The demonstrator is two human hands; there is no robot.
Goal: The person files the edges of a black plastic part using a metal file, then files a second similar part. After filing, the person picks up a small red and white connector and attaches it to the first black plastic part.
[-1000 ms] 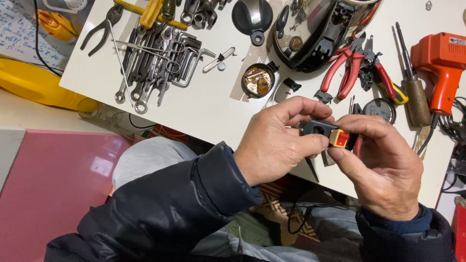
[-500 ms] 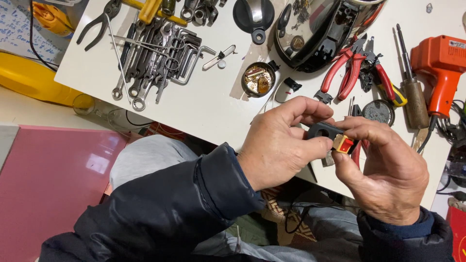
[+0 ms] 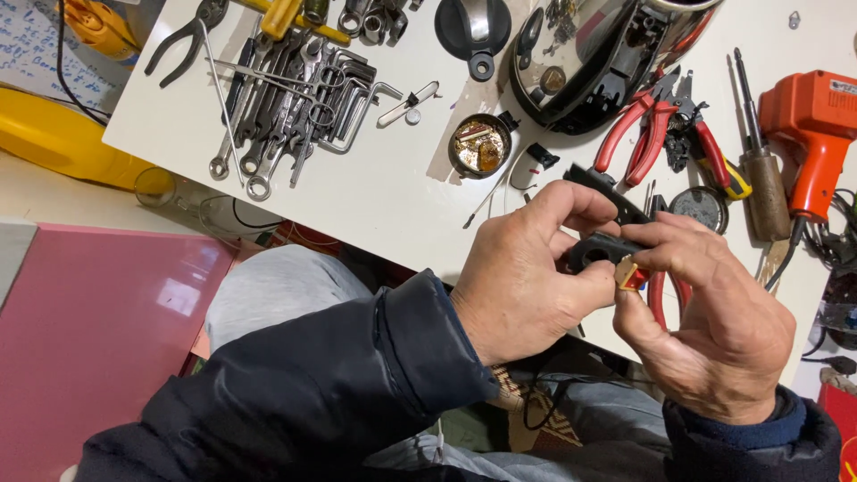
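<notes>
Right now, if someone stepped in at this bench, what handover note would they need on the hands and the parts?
Left hand: grips a small black plastic part between thumb and fingers, above the table edge.
Right hand: pinches a small red and brass piece against that black part.
Nearby on the white table: red-handled pliers, a round tin of small bits, an opened black and chrome appliance, a pile of wrenches, an orange soldering gun.
Done: both pieces are in hand and touching.
Left: whether the red piece is seated cannot be told.
</notes>
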